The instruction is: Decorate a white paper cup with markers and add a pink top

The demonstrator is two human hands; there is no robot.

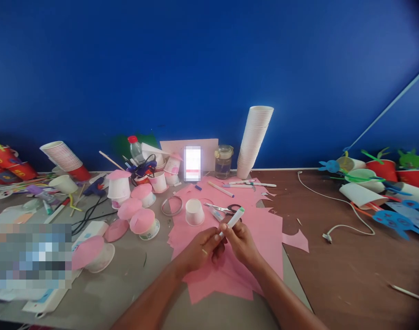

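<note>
Head view: marker (235, 218) held above pink paper (267, 229), bare cup (195, 212) beyond.
Your right fingers (231, 233) grasp the marker; your left fingers (209, 238) appear to pinch its lower end. Pink-topped cups (142, 221) look finished; the bare cup seems unworked.

Craft workspace: scissors (227, 210), pink paper (264, 238)

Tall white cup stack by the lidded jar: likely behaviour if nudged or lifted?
The white cup stack would probably tip if pushed high: it's tall over a narrow foot. Lifted by the top, it may separate, since many nested rims show. Toppled, it would likely roll, being round.
</note>
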